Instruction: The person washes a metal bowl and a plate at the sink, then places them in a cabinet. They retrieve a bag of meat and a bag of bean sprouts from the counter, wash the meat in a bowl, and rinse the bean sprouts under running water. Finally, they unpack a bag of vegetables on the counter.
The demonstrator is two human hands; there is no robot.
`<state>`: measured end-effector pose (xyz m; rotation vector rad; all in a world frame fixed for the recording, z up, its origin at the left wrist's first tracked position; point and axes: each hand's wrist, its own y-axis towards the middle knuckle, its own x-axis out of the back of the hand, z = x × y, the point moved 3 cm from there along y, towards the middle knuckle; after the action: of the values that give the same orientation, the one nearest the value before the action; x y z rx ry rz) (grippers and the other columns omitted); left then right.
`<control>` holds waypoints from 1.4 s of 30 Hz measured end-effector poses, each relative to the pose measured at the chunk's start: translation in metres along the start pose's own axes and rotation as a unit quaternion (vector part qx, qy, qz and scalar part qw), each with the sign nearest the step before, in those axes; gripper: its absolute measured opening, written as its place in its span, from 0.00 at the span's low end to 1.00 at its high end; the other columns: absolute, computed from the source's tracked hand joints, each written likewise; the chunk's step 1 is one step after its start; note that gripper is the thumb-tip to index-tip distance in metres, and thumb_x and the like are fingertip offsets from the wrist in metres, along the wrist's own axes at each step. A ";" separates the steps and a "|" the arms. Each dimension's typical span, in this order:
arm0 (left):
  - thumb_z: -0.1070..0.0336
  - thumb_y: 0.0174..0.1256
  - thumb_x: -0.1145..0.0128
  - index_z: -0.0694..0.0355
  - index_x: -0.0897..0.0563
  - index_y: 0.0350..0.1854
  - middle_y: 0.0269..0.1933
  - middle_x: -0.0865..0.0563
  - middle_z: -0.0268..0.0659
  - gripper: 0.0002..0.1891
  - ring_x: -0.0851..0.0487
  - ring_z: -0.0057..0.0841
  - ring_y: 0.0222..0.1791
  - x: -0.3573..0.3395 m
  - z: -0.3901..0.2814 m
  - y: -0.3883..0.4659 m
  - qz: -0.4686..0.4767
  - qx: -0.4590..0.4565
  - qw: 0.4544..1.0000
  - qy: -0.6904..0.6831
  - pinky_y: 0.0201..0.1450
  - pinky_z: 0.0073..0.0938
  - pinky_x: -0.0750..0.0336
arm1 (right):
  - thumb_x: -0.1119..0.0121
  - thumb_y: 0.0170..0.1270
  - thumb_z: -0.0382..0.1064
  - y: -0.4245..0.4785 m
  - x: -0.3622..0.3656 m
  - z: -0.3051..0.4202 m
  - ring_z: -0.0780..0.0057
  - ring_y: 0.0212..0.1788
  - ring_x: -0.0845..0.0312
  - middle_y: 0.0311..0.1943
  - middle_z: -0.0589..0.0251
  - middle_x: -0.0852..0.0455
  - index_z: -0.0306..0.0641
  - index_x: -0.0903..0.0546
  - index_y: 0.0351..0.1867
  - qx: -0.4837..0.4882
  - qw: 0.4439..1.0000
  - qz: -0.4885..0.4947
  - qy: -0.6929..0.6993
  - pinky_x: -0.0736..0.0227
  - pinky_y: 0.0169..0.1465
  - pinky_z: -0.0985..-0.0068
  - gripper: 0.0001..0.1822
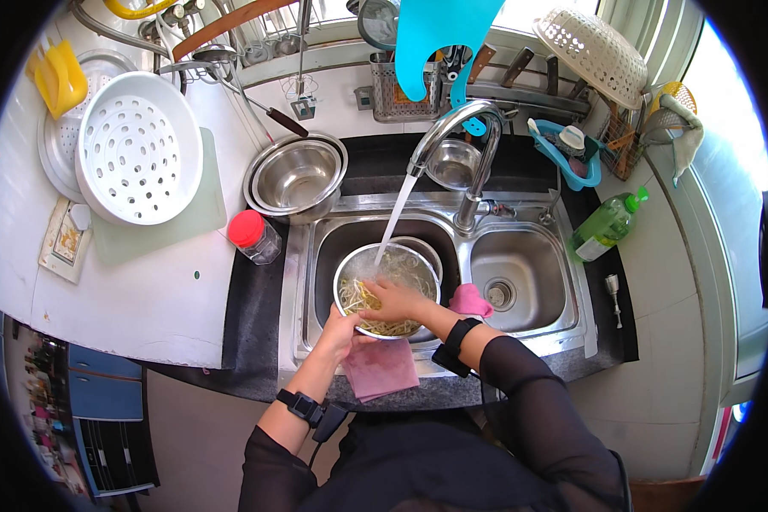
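Bean sprouts point(353, 296) lie in a round stainless steel bowl point(337, 286) at the left basin of a double sink point(320, 256). My left hand point(344, 331) grips the bowl's near left rim. Over the sprouts, my right hand point(393, 301) reaches into the bowl; its fingertips touch them, and whether it grasps any is hidden. Water runs from the curved chrome faucet point(464, 166) into the bowl. Behind this bowl, partly covered by it, another metal bowl point(422, 248) sits in the same basin.
Pink cloths lie on the front edge point(381, 370) and the basin divider point(471, 301). Nested steel bowls point(297, 176) and a red-lidded jar point(254, 237) stand left; a green soap bottle point(608, 224) stands right. Knives point(518, 67) hang behind the faucet. A white plastic colander point(139, 148) rests far left.
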<state>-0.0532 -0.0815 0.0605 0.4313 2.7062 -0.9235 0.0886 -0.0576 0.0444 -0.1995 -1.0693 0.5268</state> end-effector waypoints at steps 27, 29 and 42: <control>0.80 0.56 0.56 0.63 0.38 0.58 0.45 0.22 0.48 0.24 0.15 0.40 0.33 0.010 -0.027 0.003 -0.069 0.010 0.995 0.070 0.23 0.30 0.15 | 0.48 0.49 0.72 0.039 -0.031 -0.005 0.48 0.63 0.38 0.60 0.36 0.35 0.37 0.43 0.67 0.072 0.977 -0.048 0.195 0.44 0.64 0.65 0.51; 0.80 0.56 0.56 0.64 0.39 0.58 0.46 0.22 0.49 0.24 0.15 0.41 0.33 0.005 -0.035 -0.002 -0.068 0.017 0.995 0.075 0.23 0.30 0.15 | 0.49 0.47 0.75 0.040 -0.029 -0.003 0.44 0.63 0.41 0.60 0.35 0.35 0.39 0.44 0.68 0.080 0.970 -0.044 0.225 0.45 0.65 0.63 0.53; 0.77 0.57 0.53 0.65 0.48 0.56 0.52 0.31 0.53 0.26 0.19 0.47 0.41 0.005 -0.066 -0.018 -0.115 0.024 0.981 0.155 0.26 0.38 0.15 | 0.45 0.53 0.64 0.063 -0.039 0.026 0.52 0.63 0.38 0.61 0.42 0.34 0.35 0.40 0.65 0.159 0.919 -0.116 0.341 0.45 0.65 0.68 0.45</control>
<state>-0.0728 -0.0524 0.1197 0.2966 3.0743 -1.0610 0.0318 -0.0255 0.0010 0.0376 -0.3093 0.3635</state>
